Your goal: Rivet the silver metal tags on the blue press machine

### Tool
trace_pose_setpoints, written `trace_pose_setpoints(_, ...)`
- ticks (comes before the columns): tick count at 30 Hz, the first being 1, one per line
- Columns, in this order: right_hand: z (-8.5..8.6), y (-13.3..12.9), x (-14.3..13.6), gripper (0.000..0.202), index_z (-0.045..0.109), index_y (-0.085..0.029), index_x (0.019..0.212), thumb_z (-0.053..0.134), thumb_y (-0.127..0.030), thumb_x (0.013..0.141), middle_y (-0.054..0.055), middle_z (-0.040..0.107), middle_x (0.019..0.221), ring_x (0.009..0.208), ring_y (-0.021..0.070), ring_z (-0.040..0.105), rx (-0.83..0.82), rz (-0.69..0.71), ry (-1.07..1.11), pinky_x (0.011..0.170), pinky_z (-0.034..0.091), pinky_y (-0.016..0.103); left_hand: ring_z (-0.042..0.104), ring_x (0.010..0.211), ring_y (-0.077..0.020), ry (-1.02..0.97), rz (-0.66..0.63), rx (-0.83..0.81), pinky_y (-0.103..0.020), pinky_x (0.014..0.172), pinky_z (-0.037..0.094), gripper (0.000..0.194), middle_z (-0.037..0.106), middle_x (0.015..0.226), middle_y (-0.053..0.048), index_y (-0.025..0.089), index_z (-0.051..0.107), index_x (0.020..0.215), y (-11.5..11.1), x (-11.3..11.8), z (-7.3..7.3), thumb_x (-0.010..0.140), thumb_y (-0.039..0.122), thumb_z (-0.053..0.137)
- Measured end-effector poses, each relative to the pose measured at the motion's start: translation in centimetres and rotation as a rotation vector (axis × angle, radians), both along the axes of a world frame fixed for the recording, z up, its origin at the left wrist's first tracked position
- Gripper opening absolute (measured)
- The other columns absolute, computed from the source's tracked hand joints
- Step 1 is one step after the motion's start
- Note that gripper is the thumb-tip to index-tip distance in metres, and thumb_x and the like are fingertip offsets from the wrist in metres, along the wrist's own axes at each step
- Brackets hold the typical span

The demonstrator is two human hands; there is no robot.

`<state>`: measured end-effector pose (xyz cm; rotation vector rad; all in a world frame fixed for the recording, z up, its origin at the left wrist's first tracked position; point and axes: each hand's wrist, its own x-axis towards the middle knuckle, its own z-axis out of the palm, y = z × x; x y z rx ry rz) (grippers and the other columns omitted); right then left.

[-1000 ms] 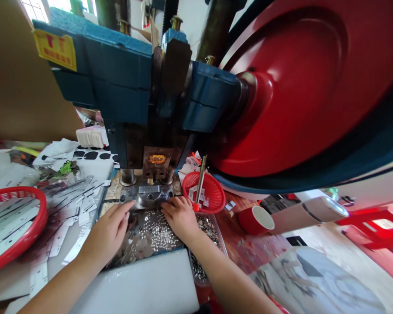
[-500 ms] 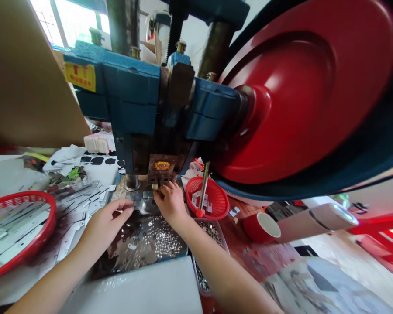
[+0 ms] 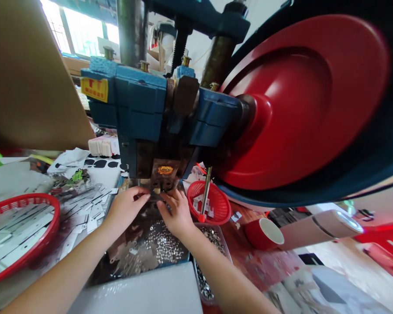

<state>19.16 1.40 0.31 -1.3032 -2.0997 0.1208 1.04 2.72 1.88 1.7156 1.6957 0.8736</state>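
My left hand (image 3: 127,208) is at the left of the press's working spot, thumb and forefinger brought close together. My right hand (image 3: 177,216) faces it from the right, its fingers bent just below the press ram (image 3: 164,172) and its thumb near them. Whatever lies between the fingertips is too small and dark to make out. Below the hands, a heap of small shiny metal pieces (image 3: 167,246) lies on the dark work surface, with thin flat metal parts (image 3: 136,256) to its left.
A large red flywheel (image 3: 301,113) fills the upper right. A red basket (image 3: 221,209) and a clear box of metal pieces (image 3: 205,279) stand right of the press. At left is a red basket (image 3: 56,218) of flat strips. A red cup (image 3: 260,235) and pink flask (image 3: 309,233) lie farther right.
My left hand has moved up and right, close to the press's working spot. My right hand stays near the ram, its fingers slightly lower. The whole view has shifted a little downward.
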Motion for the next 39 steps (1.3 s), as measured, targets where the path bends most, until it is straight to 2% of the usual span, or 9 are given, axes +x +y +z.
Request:
trace_pose_setpoints(3,-0.2,0.2,0.3,0.026,0.067,-0.025,0.109,0.051,-0.025,0.089,0.005,0.061,0.094,0.088,0.0202,0.051,-0.007,-0.016,0.015,0.080,0.039,0.034,0.066,0.091,-0.0231,0.055,0.000,0.035,-0.035,0.081,0.049,0.027,0.074,0.095,-0.003,0.023,0.071,0.090,0.5,0.6,-0.2,0.079,0.039,0.051)
trace_pose_setpoints(7,-0.2,0.3,0.6,0.032,0.067,-0.032,0.111,0.052,-0.018,0.086,0.003,0.060,0.090,0.087,0.0204,0.050,-0.011,0.010,-0.075,0.077,0.036,0.034,0.065,0.092,-0.0228,0.083,-0.001,0.078,-0.034,0.084,0.048,0.027,0.073,0.095,-0.004,0.022,0.071,0.088,0.8,0.8,-0.8,0.079,0.038,0.051)
trace_pose_setpoints(16,1.0,0.0,0.0,0.029,0.065,-0.033,0.112,0.052,-0.024,0.087,0.006,0.060,0.089,0.085,0.0239,0.047,0.034,-0.024,-0.353,0.080,0.033,0.041,0.062,0.094,-0.0237,0.093,-0.052,0.168,-0.038,0.091,0.046,0.023,0.071,0.092,-0.005,0.023,0.071,0.085,1.9,0.5,-2.6,0.077,0.038,0.056)
trace_pose_setpoints(21,1.2,0.1,-0.3,0.027,0.066,-0.032,0.108,0.053,-0.023,0.086,0.005,0.060,0.087,0.084,0.0242,0.048,0.021,-0.022,-0.373,0.079,0.033,0.041,0.064,0.092,-0.0224,0.067,-0.095,0.167,-0.037,0.089,0.048,0.024,0.071,0.095,-0.005,0.021,0.069,0.088,2.3,0.5,-2.9,0.078,0.036,0.053)
trace_pose_setpoints(26,0.5,0.3,0.1,0.032,0.068,-0.034,0.107,0.053,-0.016,0.084,0.003,0.062,0.090,0.085,0.0211,0.050,-0.046,-0.039,-0.194,0.076,0.035,0.035,0.064,0.092,-0.0215,0.055,-0.117,0.164,-0.036,0.090,0.048,0.024,0.070,0.094,-0.004,0.022,0.070,0.089,2.2,0.3,-2.7,0.078,0.033,0.053)
trace_pose_setpoints(33,0.1,0.2,1.0,0.031,0.067,-0.025,0.109,0.046,-0.017,0.087,0.006,0.064,0.094,0.089,0.0220,0.054,-0.064,-0.045,0.012,0.082,0.040,0.036,0.063,0.092,-0.0217,0.059,-0.109,0.151,-0.037,0.090,0.047,0.022,0.069,0.094,-0.005,0.021,0.069,0.088,2.1,0.4,-2.1,0.078,0.035,0.055)
trace_pose_setpoints(36,-0.5,-0.7,2.9,0.029,0.066,-0.021,0.106,0.042,-0.025,0.091,0.007,0.065,0.093,0.090,0.0221,0.058,-0.152,-0.080,0.299,0.083,0.044,0.035,0.061,0.096,-0.0225,0.063,-0.068,0.139,-0.038,0.091,0.046,0.025,0.067,0.100,-0.005,0.021,0.068,0.092,1.6,-0.6,-1.7,0.080,0.038,0.053)
trace_pose_setpoints(39,-1.1,-2.5,5.4,0.037,0.065,-0.021,0.107,0.038,-0.043,0.094,0.006,0.067,0.083,0.080,0.0211,0.062,-0.345,-0.149,0.644,0.072,0.049,0.032,0.059,0.097,-0.0221,0.066,-0.017,0.109,-0.038,0.090,0.046,0.029,0.064,0.105,-0.005,0.022,0.065,0.098,0.7,-2.2,-1.4,0.082,0.041,0.050)
